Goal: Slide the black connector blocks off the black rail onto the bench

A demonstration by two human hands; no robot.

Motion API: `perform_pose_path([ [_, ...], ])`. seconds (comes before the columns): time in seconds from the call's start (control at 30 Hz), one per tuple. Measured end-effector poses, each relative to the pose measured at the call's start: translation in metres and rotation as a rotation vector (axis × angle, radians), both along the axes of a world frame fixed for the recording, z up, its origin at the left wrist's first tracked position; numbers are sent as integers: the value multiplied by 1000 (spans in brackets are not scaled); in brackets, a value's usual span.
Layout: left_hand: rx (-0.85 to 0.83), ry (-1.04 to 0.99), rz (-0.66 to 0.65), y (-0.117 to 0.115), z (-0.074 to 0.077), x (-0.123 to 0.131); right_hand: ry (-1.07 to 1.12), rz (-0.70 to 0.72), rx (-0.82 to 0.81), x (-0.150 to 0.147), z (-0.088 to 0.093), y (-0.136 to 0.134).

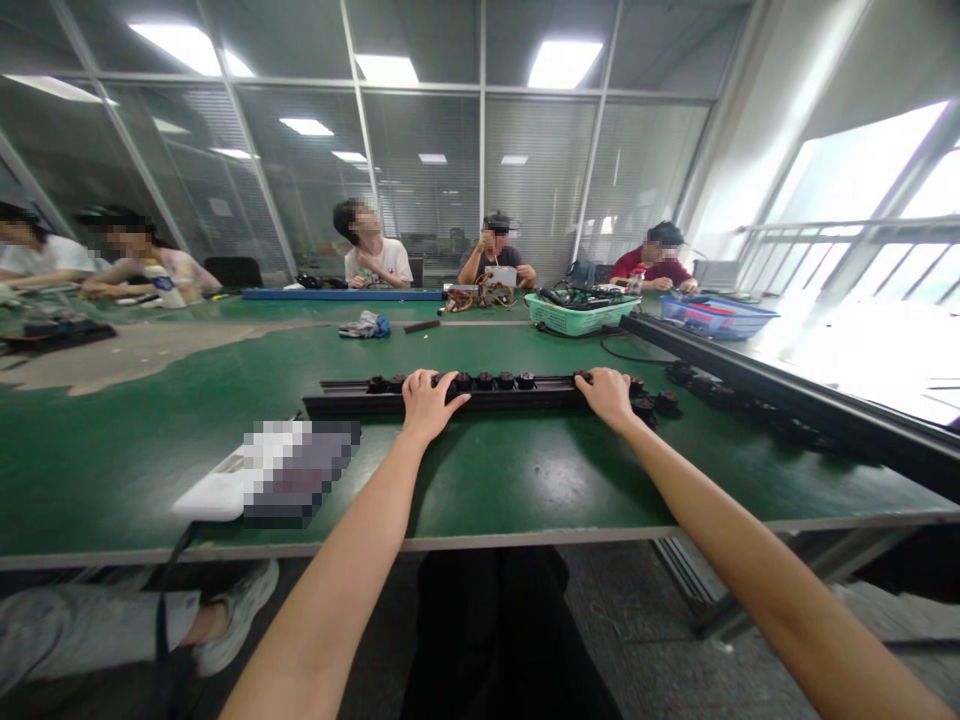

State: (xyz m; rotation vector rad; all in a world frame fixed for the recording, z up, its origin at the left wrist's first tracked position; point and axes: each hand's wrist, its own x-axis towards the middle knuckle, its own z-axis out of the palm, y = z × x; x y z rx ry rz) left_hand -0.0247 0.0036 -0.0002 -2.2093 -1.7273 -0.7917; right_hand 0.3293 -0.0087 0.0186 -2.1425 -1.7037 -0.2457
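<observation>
A long black slotted rail (360, 404) lies across the green table in front of me. Several small round black parts (485, 381) sit in a row along it. My left hand (429, 405) reaches over the rail's left half, its thumb spread from the fingers, which touch the row. At the rail's right end, my right hand (606, 393) has its fingers closed around a round black part, mostly hidden by them. More loose black parts (666, 402) lie just right of that hand.
A long black bar (795, 395) runs diagonally along the right side, beside more black parts. Behind are a green basket (577, 316) of cables, a blue basket (716, 318) and a crumpled cloth (364, 325). A white object (217, 485) lies front left. Several people sit around the table.
</observation>
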Motion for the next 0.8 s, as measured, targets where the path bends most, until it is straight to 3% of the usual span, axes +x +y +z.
perform_pose_path([
  [0.8,-18,16,13,-4,4,2,22,-40,-2,17,-4,5],
])
